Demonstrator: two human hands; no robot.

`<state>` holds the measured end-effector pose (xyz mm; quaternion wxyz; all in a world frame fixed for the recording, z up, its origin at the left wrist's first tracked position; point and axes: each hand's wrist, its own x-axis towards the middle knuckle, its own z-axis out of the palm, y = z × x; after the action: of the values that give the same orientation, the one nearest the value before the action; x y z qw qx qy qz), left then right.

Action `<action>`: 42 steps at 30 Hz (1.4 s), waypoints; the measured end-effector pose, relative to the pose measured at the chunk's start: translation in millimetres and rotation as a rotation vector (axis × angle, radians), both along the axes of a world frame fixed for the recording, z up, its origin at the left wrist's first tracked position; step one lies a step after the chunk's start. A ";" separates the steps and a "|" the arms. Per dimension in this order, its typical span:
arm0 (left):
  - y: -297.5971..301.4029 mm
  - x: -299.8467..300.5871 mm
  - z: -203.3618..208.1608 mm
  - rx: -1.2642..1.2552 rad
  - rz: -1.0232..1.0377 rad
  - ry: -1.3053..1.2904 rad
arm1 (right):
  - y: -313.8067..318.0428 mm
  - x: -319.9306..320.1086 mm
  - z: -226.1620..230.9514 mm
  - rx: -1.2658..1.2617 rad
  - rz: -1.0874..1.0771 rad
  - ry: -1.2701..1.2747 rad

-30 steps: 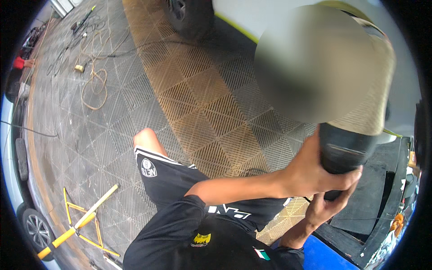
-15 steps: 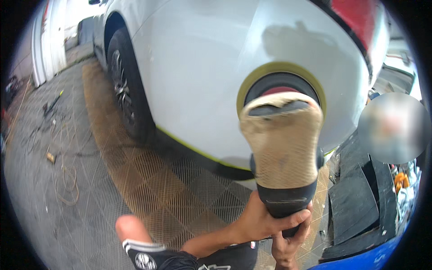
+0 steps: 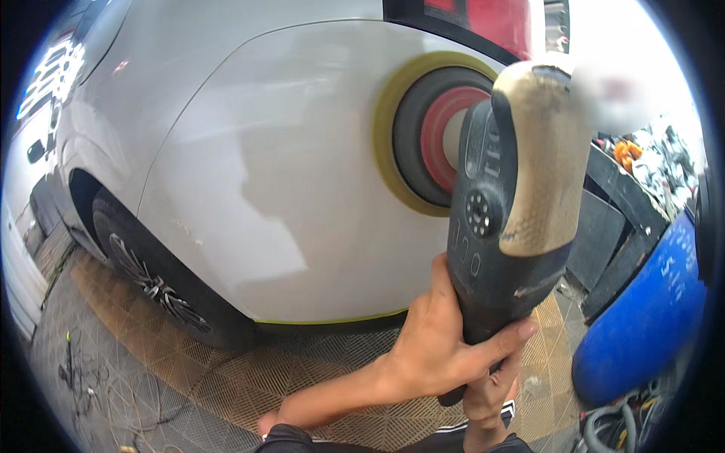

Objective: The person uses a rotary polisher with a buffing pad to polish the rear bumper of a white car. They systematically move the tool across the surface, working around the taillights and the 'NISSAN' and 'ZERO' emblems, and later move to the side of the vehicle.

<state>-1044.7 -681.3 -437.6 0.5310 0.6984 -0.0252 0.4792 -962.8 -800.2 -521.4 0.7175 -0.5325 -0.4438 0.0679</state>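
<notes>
A black and tan polisher [image 3: 483,279] stands tilted in front of me, its tan rubber cover worn. Its round yellow pad [image 3: 385,143], on a black and red backing plate, faces the white car's rear side panel [image 3: 302,219] below the red tail light [image 3: 498,26] and appears to rest on it. My left hand [image 3: 430,343] is closed around the handle, thumb across it. Lower on the same handle, my right hand [image 3: 487,396] is wrapped, partly hidden behind the tool and left hand. Yellow-green tape [image 3: 332,322] edges the panel's bottom.
The rear wheel [image 3: 155,283] stands at the left on a ribbed tile floor [image 3: 249,385]. A cable and cords lie at lower left. On the right are a blue cylinder [image 3: 642,317], dark panels [image 3: 596,234] and a grey hose [image 3: 604,430].
The view has turned, and more of the car's side shows. The polisher now leans right, its side and red plate visible. Both hands keep hold of the handle.
</notes>
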 end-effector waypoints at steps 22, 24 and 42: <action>-7.9 -3.1 5.0 -0.132 0.449 -0.177 | 32.9 18.3 -37.2 -0.046 0.344 -0.251; -16.0 18.7 6.8 -0.096 0.327 -0.095 | 15.3 27.5 -43.4 -0.055 0.296 -0.153; -7.5 -4.2 4.6 -0.156 0.597 0.018 | 66.0 0.3 -32.7 0.055 0.315 -0.172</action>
<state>-1048.9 -688.8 -433.1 0.4190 0.6361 0.2227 0.6084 -962.5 -734.2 -554.1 0.6718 -0.4403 -0.5831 0.1217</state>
